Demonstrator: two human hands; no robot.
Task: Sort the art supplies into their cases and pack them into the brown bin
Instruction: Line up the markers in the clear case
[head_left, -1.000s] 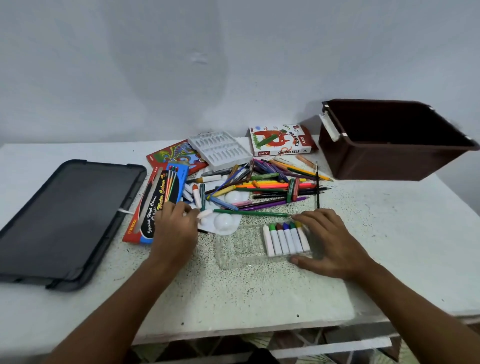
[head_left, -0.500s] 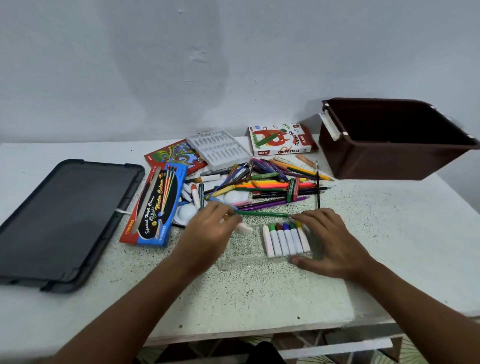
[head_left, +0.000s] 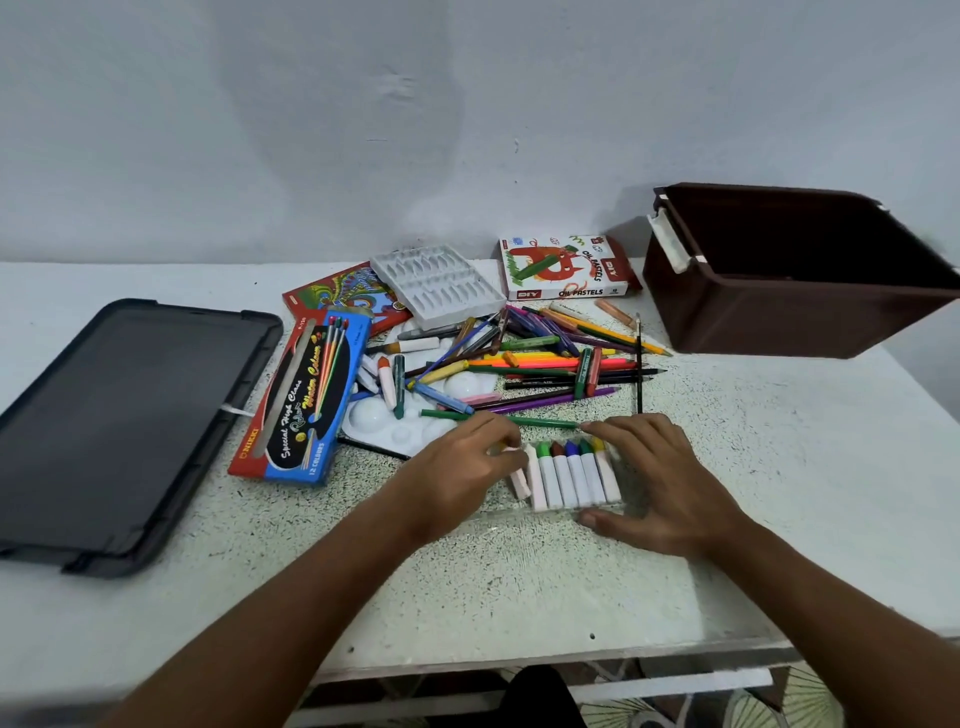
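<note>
While left hand (head_left: 470, 470) pinches: pale crayon (head_left: 518, 480), lengthwise near-to-far.
Slot: row's (head_left: 574, 475) left end, just right.
Right hand (head_left: 657, 480): fingers spread, steadying clear tray (head_left: 519, 514).

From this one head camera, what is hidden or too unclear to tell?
- Brown bin: its floor is hidden behind its own near wall.
- Left hand: its fingertips hide the tip of the pink-wrapped crayon that it pinches.
- Clear tray: its left part lies under the left hand.
- Right hand: palm contact with the tray is not visible.

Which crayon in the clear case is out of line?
The leftmost crayon, pinched by the left hand: it lies slanted, while the others stand parallel in a row.
</note>
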